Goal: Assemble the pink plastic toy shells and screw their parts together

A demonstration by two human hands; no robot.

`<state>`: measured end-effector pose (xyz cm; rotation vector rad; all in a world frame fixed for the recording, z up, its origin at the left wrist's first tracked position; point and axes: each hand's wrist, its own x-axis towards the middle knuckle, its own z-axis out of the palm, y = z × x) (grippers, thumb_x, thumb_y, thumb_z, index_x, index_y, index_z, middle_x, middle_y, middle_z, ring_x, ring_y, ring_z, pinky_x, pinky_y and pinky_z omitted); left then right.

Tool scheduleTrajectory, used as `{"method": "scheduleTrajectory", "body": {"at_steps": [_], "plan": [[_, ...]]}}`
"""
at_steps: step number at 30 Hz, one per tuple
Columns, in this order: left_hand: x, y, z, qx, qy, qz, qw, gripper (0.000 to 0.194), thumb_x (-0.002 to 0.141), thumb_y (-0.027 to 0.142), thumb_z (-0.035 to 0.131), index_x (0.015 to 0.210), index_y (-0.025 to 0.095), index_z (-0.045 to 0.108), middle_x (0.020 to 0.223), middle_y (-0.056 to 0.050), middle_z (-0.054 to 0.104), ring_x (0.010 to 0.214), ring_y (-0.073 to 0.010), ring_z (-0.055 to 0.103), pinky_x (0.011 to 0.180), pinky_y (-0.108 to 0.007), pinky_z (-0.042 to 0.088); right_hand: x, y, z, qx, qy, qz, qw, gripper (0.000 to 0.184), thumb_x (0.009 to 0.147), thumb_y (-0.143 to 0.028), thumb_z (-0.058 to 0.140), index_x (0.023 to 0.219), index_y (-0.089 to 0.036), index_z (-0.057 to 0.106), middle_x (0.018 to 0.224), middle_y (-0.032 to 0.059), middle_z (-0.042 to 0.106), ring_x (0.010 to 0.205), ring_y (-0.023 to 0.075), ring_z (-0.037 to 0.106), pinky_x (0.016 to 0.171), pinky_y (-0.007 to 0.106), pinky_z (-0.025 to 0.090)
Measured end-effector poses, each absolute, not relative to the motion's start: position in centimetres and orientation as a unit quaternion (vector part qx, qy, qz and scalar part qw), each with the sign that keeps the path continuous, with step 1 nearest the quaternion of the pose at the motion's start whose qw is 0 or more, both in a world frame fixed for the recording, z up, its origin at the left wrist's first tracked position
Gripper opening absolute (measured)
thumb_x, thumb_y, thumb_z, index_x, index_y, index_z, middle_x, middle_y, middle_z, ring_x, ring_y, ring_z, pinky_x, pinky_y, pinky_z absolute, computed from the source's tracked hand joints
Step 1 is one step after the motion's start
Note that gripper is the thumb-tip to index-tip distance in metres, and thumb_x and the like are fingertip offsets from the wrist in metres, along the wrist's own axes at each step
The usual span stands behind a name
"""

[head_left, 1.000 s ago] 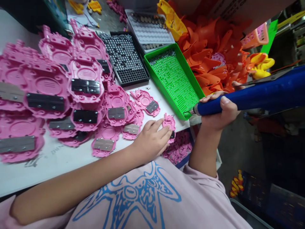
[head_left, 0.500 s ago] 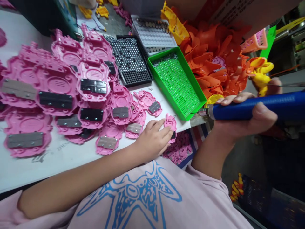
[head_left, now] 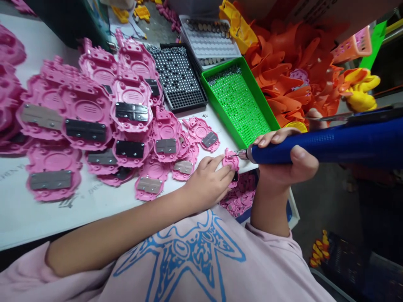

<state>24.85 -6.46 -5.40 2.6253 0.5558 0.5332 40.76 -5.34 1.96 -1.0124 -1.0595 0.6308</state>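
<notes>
Pink casing [head_left: 231,159] is lying by the near edge of the white bench [head_left: 91,206], its upper end showing and its lower part passing beneath the left hand [head_left: 214,179]. The fingers there are bending across it, partly covering a small black plate [head_left: 235,176]; the thumb is hiding from view, so how far this grip is closing is something I cannot tell, only that it is touching the casing. The right hand [head_left: 281,171] is wrapping its fingers and thumb around the blue screwdriver [head_left: 317,144], a closed grip with the tool level and pointing left. Its metal bit is ending at the upper part of the casing; whether the tip is touching is too small to tell.

Just beyond, a green tray [head_left: 260,95] is holding rows of screws, and a black tray [head_left: 190,104] is sitting beside it with more. Further back a white tray [head_left: 215,41] is carrying round metal pieces. To the left, stacked casings [head_left: 86,110] with grey and black plates are covering much of the bench. Orange pieces [head_left: 283,58] are heaping up past the green tray, and small pink pieces [head_left: 241,195] are lying below the bench edge
</notes>
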Motion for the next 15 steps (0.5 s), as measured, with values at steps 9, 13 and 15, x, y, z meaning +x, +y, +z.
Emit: {"method": "scheduleTrajectory", "body": {"at_steps": [9,13,15], "plan": [[25.0,-6.5,-5.3,0.94,0.202,0.205,0.185,0.034,0.087,0.027,0.053,0.118,0.013,0.059,0.115,-0.01,0.065,0.119,-0.0332,0.046,0.09,-0.045,0.033,40.5,-5.5,1.3,-0.459,-0.465,0.303,0.693,0.014,0.069,-0.035,0.061,0.076,-0.022,0.058,0.063,-0.0039,0.049,0.055,0.0098,0.055,0.058,0.027,0.051],[25.0,-6.6,-5.4,0.94,0.202,0.213,0.173,0.032,0.088,0.024,0.052,0.118,0.014,0.059,0.114,-0.01,0.064,0.118,-0.0333,0.047,0.087,-0.044,0.034,40.1,-5.8,0.8,-0.478,-0.507,0.305,0.649,0.02,0.069,-0.038,0.067,0.077,-0.022,0.057,0.065,-0.0036,0.051,0.058,0.0112,0.055,0.06,0.029,0.05],[25.0,-6.6,-5.5,0.939,0.204,0.219,0.17,0.031,0.088,0.023,0.052,0.116,0.014,0.06,0.114,-0.009,0.065,0.118,-0.0331,0.047,0.087,-0.044,0.035,40.1,-5.8,0.7,-0.474,-0.535,0.312,0.626,0.021,0.071,-0.039,0.067,0.077,-0.021,0.057,0.065,-0.0031,0.053,0.06,0.0119,0.056,0.06,0.029,0.05]]}}
